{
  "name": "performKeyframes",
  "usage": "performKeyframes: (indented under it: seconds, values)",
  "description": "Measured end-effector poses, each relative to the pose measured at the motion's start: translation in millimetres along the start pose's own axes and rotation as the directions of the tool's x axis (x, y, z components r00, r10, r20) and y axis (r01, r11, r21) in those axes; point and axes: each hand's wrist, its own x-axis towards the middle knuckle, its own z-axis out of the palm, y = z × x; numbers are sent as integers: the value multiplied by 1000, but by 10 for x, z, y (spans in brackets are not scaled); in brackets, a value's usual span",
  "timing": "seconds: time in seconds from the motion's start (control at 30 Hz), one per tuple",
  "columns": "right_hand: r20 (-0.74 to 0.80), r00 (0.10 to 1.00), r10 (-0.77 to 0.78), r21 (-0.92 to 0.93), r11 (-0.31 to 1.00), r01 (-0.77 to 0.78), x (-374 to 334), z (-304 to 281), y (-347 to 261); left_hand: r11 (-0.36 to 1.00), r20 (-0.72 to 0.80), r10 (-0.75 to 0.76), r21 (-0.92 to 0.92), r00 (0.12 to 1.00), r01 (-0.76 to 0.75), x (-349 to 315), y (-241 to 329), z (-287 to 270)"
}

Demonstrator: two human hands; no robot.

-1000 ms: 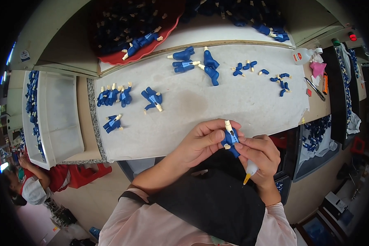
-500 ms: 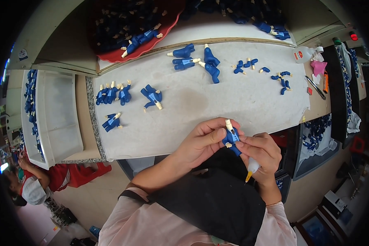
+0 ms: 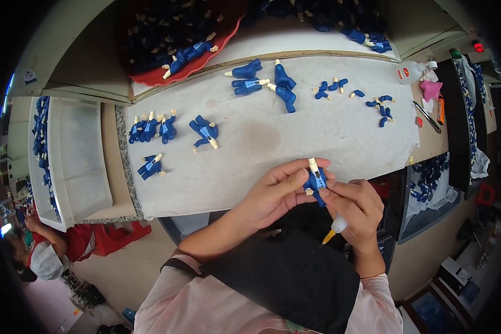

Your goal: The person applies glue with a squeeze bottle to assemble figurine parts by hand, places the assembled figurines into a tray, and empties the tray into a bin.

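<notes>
My left hand (image 3: 275,195) is closed round a small blue doll body (image 3: 318,181) with a cream neck, pale hands and a light blue vest front. The body is upright, its neck pointing away from me. My right hand (image 3: 360,210) pinches the lower side of the same body with thumb and forefinger. Tucked in the right palm is a small white squeeze bottle (image 3: 338,224) with a yellow nozzle pointing down and left; its upper part is hidden by the fingers. Both hands are over the front edge of the white-covered table (image 3: 239,183).
Several finished-looking doll bodies (image 3: 165,127) lie at the left, larger blue torsos (image 3: 284,78) at the back, loose arms (image 3: 384,106) at the right. A red tray (image 3: 228,47) and a white bin (image 3: 83,167) hold more. A clear bottle (image 3: 407,72) and a pen (image 3: 426,116) are at far right.
The squeeze bottle's nozzle has swung leftward and slightly up in my right hand. The doll body has turned a little, showing more of its front. Both hands stay nearly in place.
</notes>
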Motion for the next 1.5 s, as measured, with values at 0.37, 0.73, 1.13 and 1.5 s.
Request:
performKeyframes:
  seconds: [0.37, 0.73, 1.13, 1.5]
  values:
    - [60, 942, 330, 481, 817, -317, -91, -113, -86, 992, -31, 40, -114, 999, -43, -28, 7, -93]
    - [-197, 875, 443, 548, 789, -276, -78, -216, -174, 984, 66, -7, -177, 998, 18, -9, -14, -124]
    - [-104, 955, 277, 358, 907, -224, -40, -233, -216, 998, 33, 18, -62, 999, -16, -31, -12, -92]
    - [-135, 968, 213, 244, 954, -176, -51, -186, -215, 996, 48, 16, -91, 999, -12, -31, 6, -97]
